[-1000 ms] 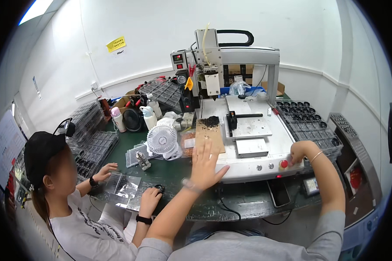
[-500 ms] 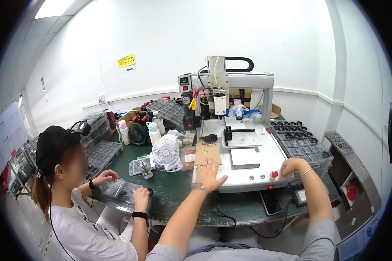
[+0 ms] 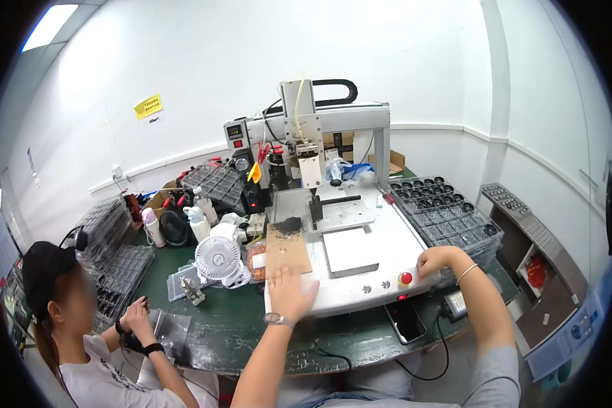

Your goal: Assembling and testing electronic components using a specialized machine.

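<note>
My left hand lies flat, fingers stretched out, over the front end of a brown cardboard sheet on the machine's base. A heap of black material sits at the sheet's far end. My right hand has its fingers curled down at the base's front right corner, just right of a red push button. I see nothing held in it, though its fingertips are partly hidden. Between my hands is a flat white block. Behind it a metal fixture plate with a black bar stands below the machine's head.
Clear trays of black round parts are stacked right of the machine. A phone and a power adapter lie near the table's front edge. At left are a white fan, bottles and a co-worker.
The view has shifted to the right. My left hand has slid nearer along the cardboard, while my right hand stays at the corner. More of the white block shows. The co-worker's hands have come together.
</note>
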Demonstrator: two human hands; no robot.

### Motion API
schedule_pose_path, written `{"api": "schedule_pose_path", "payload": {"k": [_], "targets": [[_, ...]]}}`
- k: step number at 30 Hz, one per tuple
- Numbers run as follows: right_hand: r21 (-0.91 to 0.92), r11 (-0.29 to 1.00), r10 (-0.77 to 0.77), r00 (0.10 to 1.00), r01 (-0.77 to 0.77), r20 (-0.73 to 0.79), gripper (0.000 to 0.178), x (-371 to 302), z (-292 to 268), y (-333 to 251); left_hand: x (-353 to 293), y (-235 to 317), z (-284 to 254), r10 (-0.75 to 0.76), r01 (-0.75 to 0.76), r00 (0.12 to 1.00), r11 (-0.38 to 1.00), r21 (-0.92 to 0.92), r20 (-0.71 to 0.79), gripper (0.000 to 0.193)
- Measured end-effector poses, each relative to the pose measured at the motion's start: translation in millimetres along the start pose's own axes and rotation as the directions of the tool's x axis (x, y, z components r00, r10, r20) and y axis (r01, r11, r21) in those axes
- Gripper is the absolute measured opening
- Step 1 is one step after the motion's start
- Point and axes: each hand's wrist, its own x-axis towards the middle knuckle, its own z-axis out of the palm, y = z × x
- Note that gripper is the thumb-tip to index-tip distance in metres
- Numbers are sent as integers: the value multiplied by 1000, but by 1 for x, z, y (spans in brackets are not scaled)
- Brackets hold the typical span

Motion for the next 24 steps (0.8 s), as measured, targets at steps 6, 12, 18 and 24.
{"api": "schedule_pose_path", "payload": {"k": [6, 12, 18, 24], "targets": [[101, 993, -77, 972, 56, 221, 39, -13, -39, -28, -9, -13, -8, 65, -65, 997, 998, -8, -39, 63], [159, 983, 150, 879, -86, -452, 39, 63, -115, 16, -3, -13, -19, 57, -54, 998, 996, -75, 41, 59], [136, 871, 460, 687, -472, -562, 52, 173, -128, 135, 5, -9, -16, 84, -84, 996, 996, -11, -9, 62], [68, 872, 474, 801, -485, -367, 58, 171, -144, 109, 2, -11, -22, 74, -73, 997, 997, -33, 29, 61]]}}
